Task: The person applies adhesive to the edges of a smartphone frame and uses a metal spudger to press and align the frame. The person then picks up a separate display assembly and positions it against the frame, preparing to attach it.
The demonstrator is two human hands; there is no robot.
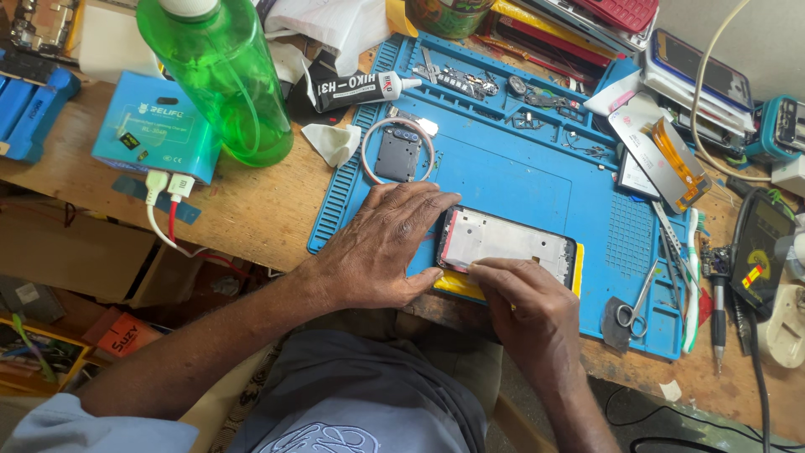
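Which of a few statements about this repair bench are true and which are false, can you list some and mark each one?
1. The left hand lies flat on the end of the phone frame. True.
2. The phone frame lies on bare wood. False: it lies on the blue mat.
3. The right hand touches the near edge of the phone frame. True.
4. The green bottle stands on the blue mat. False: it stands on the wooden table, left of the mat.
5. The scissors are in the right hand. False: they lie on the mat, right of that hand.
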